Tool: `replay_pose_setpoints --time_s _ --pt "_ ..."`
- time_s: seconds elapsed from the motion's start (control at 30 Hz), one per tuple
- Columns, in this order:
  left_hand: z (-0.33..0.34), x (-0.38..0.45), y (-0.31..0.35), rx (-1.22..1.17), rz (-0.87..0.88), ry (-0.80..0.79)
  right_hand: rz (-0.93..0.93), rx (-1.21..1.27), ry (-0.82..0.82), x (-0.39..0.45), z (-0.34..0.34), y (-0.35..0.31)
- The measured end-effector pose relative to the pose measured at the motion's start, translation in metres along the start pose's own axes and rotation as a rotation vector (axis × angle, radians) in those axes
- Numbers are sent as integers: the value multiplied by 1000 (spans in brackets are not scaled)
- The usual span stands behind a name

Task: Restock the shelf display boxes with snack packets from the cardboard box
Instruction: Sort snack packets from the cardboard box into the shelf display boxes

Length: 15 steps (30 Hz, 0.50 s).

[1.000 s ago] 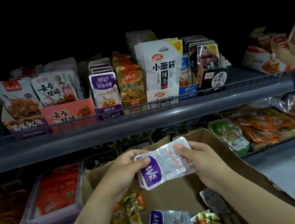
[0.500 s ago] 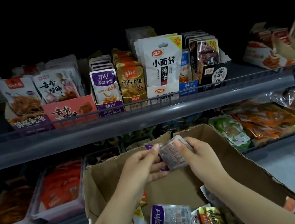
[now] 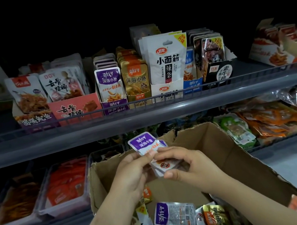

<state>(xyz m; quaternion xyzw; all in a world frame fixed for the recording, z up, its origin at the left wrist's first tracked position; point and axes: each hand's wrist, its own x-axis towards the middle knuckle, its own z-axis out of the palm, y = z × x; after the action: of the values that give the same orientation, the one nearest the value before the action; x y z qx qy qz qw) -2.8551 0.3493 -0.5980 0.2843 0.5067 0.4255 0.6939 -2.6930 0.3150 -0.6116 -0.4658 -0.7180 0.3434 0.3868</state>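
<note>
The packets (image 3: pixel 144 144) held up are purple and white with orange print. The cardboard box (image 3: pixel 232 157) is plain brown. On the grey shelf (image 3: pixel 144 113) stand a purple display box (image 3: pixel 115 105), a gold one (image 3: pixel 139 98) and a pink one (image 3: pixel 75 109).

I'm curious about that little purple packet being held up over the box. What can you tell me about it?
The purple packet is a small glossy plastic pouch with a purple top bearing white characters and a paler lower part with orange print. It is held face-up above the open cardboard box, pinched between the left hand and right hand, atop more packets.
</note>
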Motion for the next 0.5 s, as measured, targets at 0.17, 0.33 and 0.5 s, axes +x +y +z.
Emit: replay_pose_setpoints --time_s 0.17,0.33,0.5 --pt "-5 1 6 -3 67 39 170 65 216 -1 2 -2" --pt "-6 1 -1 82 134 24 422 336 146 3 4 0" --pt "-3 -1 5 48 146 -10 404 379 172 7 6 -2"
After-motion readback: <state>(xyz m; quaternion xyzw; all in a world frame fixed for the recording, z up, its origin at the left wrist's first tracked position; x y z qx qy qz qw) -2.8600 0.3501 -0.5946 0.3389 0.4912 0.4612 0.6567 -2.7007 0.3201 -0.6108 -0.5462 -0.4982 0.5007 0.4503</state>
